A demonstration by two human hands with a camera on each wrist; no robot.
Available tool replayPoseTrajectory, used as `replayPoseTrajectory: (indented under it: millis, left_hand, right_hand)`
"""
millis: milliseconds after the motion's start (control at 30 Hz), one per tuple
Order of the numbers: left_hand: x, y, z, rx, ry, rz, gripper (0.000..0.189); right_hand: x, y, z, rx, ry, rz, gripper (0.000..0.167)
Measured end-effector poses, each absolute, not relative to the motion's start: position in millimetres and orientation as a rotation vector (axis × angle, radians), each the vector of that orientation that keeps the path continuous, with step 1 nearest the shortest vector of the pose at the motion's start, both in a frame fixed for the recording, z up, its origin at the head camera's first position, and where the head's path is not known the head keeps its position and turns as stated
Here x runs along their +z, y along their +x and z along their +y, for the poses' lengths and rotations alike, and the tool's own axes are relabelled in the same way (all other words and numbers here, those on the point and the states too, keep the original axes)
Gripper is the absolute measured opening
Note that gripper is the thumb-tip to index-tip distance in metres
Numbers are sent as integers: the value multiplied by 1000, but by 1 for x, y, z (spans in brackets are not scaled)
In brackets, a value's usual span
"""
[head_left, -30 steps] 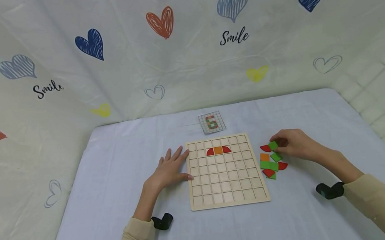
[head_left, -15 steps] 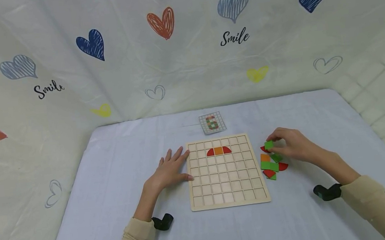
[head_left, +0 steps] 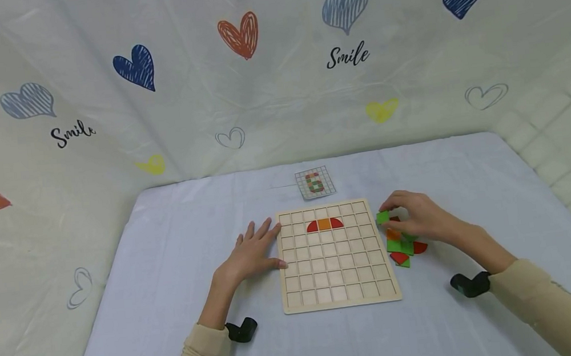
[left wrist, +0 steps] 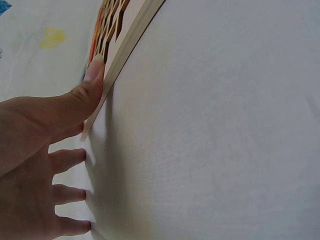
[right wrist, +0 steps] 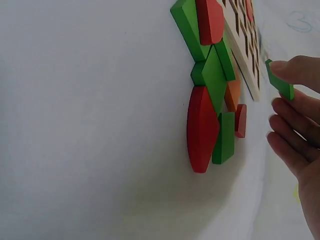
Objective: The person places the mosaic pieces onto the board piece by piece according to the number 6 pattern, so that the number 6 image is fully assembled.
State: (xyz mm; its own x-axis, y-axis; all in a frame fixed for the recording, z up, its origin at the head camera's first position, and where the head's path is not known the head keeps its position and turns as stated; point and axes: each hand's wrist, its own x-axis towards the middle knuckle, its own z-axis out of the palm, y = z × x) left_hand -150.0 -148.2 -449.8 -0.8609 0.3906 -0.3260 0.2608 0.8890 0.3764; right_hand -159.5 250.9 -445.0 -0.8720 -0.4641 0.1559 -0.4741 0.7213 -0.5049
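A wooden grid board (head_left: 342, 304) lies on the white-covered table. In one of its upper rows an orange square (head_left: 324, 224) sits between two red quarter-round tiles (head_left: 312, 226). My left hand (head_left: 252, 254) is spread at the board's left edge; in the left wrist view the thumb (left wrist: 93, 80) rests on the board's rim. My right hand (head_left: 420, 215) pinches a green square tile (head_left: 383, 217) between thumb and fingers, right beside the board's upper right edge. In the right wrist view this green tile (right wrist: 280, 82) is raised off the table.
Right of the board lies a loose cluster of green, red and orange tiles (head_left: 400, 246), partly under my right hand. Behind the board is a small card (head_left: 315, 182) printed with a coloured 6-shaped pattern on a grid. A white cloth with printed hearts (head_left: 239, 35) hangs at the back.
My right hand has lifted the green square tile from the cluster and carried it left to the board's edge. The left hand has stayed in place.
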Motion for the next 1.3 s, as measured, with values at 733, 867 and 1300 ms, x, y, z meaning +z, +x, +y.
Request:
replayPoseTrajectory:
  millis: [733,867,1300]
  left_hand:
    - [-448,-149,-147,458,473,2651,96]
    - [-449,-149,-147,454,476,2651,96]
    - [-448,-149,-147,461,476,2662,95]
  right_hand:
    - [-446,-168,211,944,914,-2873,24]
    - [-446,-170,201,978,947,-2864,24]
    - [-449,-173,173,1001,962,-2924,23]
